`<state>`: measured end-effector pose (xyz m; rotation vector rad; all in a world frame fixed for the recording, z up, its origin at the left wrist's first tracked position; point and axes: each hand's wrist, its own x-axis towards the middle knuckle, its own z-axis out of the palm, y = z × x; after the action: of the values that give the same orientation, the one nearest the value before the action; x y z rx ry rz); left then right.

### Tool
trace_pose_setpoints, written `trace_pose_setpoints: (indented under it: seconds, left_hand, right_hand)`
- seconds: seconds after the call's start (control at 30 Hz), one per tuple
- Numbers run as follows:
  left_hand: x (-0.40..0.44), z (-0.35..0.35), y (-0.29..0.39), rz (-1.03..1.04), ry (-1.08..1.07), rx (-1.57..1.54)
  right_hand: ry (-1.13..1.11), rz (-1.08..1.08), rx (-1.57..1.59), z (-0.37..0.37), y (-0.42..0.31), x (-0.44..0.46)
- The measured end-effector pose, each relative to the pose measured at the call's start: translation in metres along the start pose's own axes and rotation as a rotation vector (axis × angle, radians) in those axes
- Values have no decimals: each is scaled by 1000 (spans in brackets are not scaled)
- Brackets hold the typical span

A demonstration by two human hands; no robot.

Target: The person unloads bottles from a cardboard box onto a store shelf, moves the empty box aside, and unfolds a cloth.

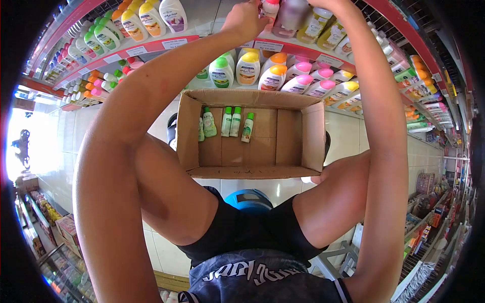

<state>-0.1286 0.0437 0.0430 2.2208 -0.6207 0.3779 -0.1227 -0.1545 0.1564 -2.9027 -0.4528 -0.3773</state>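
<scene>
My left hand (pixel 247 19) reaches up to the shelf at the top edge. Its thumb lies against or right beside a bottle with a reddish-pink cap (pixel 269 9); its other fingers are largely cut off. My right hand (pixel 326 3) is at the top edge too, mostly out of frame. Between the hands stands a blurred purple bottle (pixel 290 20). Yellow-green bottles (pixel 313 24) are just below my right hand. Whether either hand grips a bottle cannot be made out. Below my arms, an open cardboard box (pixel 242 172) holds several small green-and-white bottles (pixel 235 122) lying near its left and middle.
The red-edged shelf (pixel 323 58) carries rows of lotion bottles (pixel 135 22), with more bottles (pixel 273 77) on the level below. My knees flank the box, and a blue rounded object (pixel 248 200) is under me. A stocked rack (pixel 429 227) stands on the right.
</scene>
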Motion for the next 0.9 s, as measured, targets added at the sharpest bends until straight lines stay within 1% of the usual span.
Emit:
trace_pose_setpoints:
  seconds: [0.07, 0.1, 0.17, 0.27, 0.4, 0.47, 0.53, 0.6, 0.7, 0.77, 0.9]
  left_hand:
    - [1, 0, -1, -3, 4, 8]
    - [1, 0, -1, 10, -4, 8]
    - [0, -1, -1, 21, -10, 9]
    - [-1, -2, 1, 6, -2, -3]
    - [0, 0, -1, 34, -4, 5]
    - [0, 0, 0, 30, -6, 16]
    - [0, 0, 1, -22, -36, -5]
    - [0, 0, 1, -30, -35, 12]
    - [0, 1, 1, -43, -31, 13]
    - [0, 1, 2, -47, -27, -5]
    - [-1, 1, 1, -61, -35, 11]
  right_hand:
    - [134, 32, -47, 7, 1, 0]
    - [134, 32, -47, 6, 2, -1]
    - [50, 1, -56, 3, 4, -4]
    - [3, 12, -7, 3, 8, 0]
    - [11, 4, 97, 6, 15, 1]
    - [-6, -125, 24, 13, 31, 8]
    - [8, -124, 14, 15, 33, 7]
    - [23, -123, 3, 15, 34, 7]
    - [-16, -91, 5, 9, 29, 5]
    - [-49, -35, -60, -1, 16, -3]
    - [-82, -74, -59, 7, 33, 8]
